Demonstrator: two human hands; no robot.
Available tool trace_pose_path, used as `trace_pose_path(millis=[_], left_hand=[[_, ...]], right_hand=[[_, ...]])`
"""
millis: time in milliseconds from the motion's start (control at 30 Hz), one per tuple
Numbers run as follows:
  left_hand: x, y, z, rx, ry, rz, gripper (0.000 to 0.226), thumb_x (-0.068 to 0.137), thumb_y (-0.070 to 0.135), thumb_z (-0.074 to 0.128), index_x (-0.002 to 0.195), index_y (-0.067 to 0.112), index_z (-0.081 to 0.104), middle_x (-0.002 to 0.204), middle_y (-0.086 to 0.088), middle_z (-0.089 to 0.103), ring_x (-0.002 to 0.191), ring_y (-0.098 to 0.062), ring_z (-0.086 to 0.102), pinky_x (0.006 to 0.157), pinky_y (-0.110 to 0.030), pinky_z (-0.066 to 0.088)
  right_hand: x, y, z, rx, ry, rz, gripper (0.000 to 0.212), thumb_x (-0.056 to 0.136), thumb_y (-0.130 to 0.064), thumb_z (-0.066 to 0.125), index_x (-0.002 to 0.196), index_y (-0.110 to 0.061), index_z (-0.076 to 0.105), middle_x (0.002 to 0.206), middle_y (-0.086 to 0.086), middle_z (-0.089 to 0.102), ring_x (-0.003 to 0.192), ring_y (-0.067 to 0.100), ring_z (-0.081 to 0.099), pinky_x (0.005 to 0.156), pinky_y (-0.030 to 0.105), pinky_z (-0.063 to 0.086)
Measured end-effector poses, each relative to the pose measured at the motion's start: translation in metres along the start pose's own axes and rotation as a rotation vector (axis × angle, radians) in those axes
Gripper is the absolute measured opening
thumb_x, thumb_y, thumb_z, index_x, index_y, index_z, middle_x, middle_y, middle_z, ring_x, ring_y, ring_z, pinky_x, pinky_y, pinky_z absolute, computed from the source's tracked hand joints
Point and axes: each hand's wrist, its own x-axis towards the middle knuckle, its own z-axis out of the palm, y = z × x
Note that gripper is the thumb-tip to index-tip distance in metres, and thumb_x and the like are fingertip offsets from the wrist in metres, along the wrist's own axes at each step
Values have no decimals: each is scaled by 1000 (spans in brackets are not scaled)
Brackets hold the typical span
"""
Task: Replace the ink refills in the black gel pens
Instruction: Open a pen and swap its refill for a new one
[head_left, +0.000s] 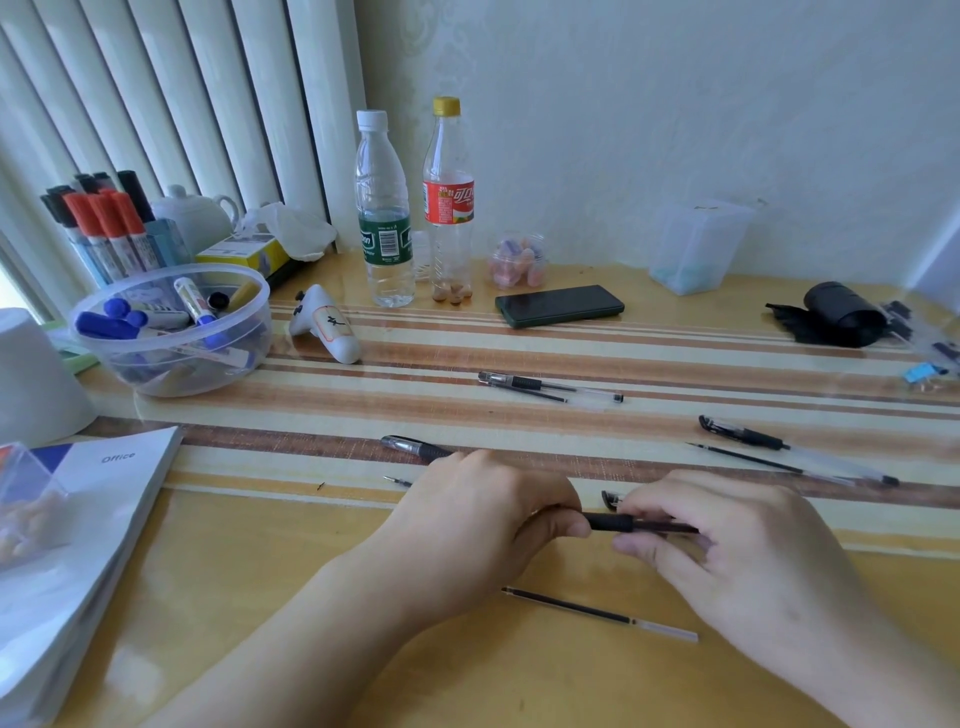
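- While both hands work at the table's (260, 571) near middle, a loose ink refill (597, 613) lies flat closest to the camera, just nearer than the held pen (615, 522), touching neither hand.
- Left hand (478, 519) has its fingers curled round the held pen's left end; that end is hidden inside the fist.
- Right hand (727, 540) pinches the held pen's right part between thumb and fingertips; black rubber grip shows between the two hands, pen lying about level.
- Pen cap (612, 499) sits on the table just behind the held pen.
- Small pen tip piece (397, 481) lies left of the held pen, just beyond the left hand.
- Black gel pen (415, 447) rests farther back-left of the held pen, its right end hidden by the left hand.
- Second gel pen (743, 432) with a loose refill (753, 458) beside it lies to the back-right of the held pen.
- Third pen (550, 385) with a thin refill alongside lies farther behind the held pen, mid-table.
- Office booklet (104, 499) sits well left of the held pen.
- Plastic bowl of markers (171, 327) is far back-left of the held pen.
- Dark phone (558, 305), water bottle (383, 208) and red-label bottle (448, 202) stand farthest behind the held pen, near the wall.
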Motion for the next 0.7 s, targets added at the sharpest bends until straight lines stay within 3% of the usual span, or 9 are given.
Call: trace_pose_path(millis=[100,200,400,500,567,633,700], left_hand=[[0,-1,0,-22,16,1,25,93,51,49,92,31,65,76,5,68,67,-17,56,64,-32,47],[1,-1,2,7,71,65,26,93,46,51,85,29,68,70,5,66,60,-19,52,57,-33,46],[2,6,2,52,208,198,30,95,39,50,77,22,68,63,7,58,53,-15,38,41,-31,39],[3,8,1,-24,203,119,38,92,50,47,75,21,65,54,8,49,49,-13,41,44,-27,36],[3,7,-1,-127,197,27,40,89,59,48,76,23,60,51,10,40,50,-9,40,48,-20,29],[2,3,-4,-284,163,-28,27,93,49,45,86,25,55,56,13,42,56,-4,42,53,-15,28],[3,-3,-6,-386,109,-61,15,99,27,41,99,23,55,62,19,48,60,-1,45,56,-12,31]], right_hand=[[0,4,3,25,99,-59,13,78,-36,77,79,-23,75,67,-13,69,54,14,61,45,29,50],[-1,5,3,-7,125,-95,23,83,-41,66,77,-21,75,61,-9,67,52,17,62,44,30,48],[-3,5,-2,45,88,-58,32,85,-46,51,71,-25,71,49,-16,55,42,10,48,38,24,39],[-1,7,-1,91,47,-38,30,89,-47,47,74,-30,66,48,-22,43,43,4,43,39,22,32],[-1,9,-1,141,50,-20,28,88,-50,48,78,-31,66,52,-21,50,48,3,48,41,23,37],[-1,11,-2,231,55,2,26,87,-51,51,82,-32,68,64,-20,62,59,2,59,49,22,45],[-1,14,-3,284,38,19,23,87,-49,54,87,-32,69,75,-17,67,71,6,65,57,23,50]])
